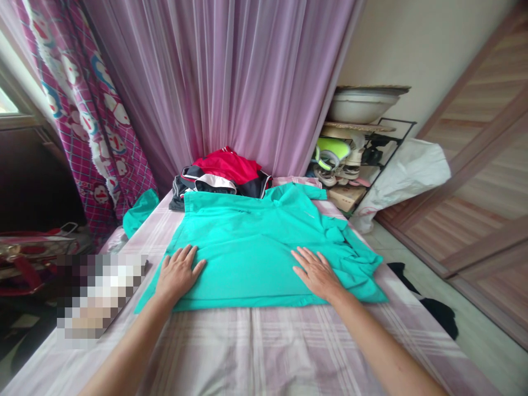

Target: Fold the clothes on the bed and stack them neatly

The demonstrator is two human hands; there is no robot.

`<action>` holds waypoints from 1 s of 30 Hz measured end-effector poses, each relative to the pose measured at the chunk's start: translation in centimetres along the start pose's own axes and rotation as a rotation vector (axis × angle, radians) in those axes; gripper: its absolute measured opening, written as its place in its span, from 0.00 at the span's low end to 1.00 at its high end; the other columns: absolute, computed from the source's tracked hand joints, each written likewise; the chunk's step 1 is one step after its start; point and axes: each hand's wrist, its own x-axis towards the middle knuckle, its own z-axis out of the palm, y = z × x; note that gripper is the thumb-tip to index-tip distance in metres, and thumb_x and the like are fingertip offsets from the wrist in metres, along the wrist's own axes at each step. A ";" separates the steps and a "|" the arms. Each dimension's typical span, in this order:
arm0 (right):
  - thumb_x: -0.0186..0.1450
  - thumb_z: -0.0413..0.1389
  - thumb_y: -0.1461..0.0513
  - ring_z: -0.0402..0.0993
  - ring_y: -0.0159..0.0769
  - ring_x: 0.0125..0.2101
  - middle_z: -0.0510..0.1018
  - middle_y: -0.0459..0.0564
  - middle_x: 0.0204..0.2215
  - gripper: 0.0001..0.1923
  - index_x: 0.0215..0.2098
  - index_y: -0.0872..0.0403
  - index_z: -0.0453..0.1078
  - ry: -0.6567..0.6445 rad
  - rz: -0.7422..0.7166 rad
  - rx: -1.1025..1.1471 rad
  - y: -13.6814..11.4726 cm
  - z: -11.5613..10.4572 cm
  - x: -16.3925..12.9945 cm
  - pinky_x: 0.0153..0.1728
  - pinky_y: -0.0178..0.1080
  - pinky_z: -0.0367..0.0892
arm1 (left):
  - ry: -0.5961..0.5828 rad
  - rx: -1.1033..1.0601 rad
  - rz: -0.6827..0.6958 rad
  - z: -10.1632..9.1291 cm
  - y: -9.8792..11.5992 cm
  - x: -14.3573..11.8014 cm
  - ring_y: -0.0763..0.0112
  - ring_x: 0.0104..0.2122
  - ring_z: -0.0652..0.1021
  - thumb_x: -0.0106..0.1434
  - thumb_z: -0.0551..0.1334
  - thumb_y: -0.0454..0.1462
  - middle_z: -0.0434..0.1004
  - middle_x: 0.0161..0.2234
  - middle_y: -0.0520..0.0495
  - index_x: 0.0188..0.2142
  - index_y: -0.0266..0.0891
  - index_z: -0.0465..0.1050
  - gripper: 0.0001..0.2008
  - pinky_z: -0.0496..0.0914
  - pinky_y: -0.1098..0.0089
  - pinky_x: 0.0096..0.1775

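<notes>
A teal short-sleeved shirt (247,247) lies spread sideways on a pink-and-white plaid cloth (256,346). Its hem end is at the left, while the collar and a sleeve lie at the right, where the fabric is bunched in creases. My left hand (178,275) rests flat on the shirt near its left edge, fingers spread. On the right half, my right hand (315,272) also lies flat on the fabric with its fingers stretched out. Neither hand grips anything.
Behind the shirt sits a pile of red, black and white clothes (229,170) against a purple curtain (223,71). A rack (396,148) with shoes and basins stands back right, beside a white bag (408,170). A blurred-out patch (101,302) lies at the left.
</notes>
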 end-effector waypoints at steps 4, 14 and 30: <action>0.72 0.43 0.54 0.58 0.43 0.65 0.64 0.50 0.65 0.25 0.65 0.45 0.62 0.036 0.020 -0.060 4.6 0.2 -2.0 0.63 0.55 0.51 | -0.009 0.003 0.003 0.1 0.0 0.0 0.50 0.65 0.62 0.69 0.48 0.52 0.61 0.66 0.40 0.66 0.40 0.60 0.31 0.57 0.47 0.62; 0.71 0.45 0.56 0.68 0.45 0.58 0.74 0.53 0.57 0.21 0.56 0.50 0.73 0.273 0.128 -0.110 8.6 1.7 -3.5 0.57 0.50 0.62 | -0.014 0.036 0.006 0.1 -0.1 0.1 0.50 0.65 0.62 0.69 0.48 0.52 0.61 0.66 0.40 0.66 0.39 0.59 0.32 0.58 0.48 0.61; 0.70 0.46 0.56 0.67 0.46 0.59 0.74 0.54 0.58 0.22 0.56 0.52 0.73 0.236 0.130 -0.066 8.5 1.2 -3.5 0.56 0.49 0.64 | 0.005 0.008 0.003 0.2 -0.1 0.0 0.50 0.65 0.62 0.68 0.49 0.52 0.62 0.65 0.40 0.65 0.40 0.61 0.31 0.58 0.48 0.61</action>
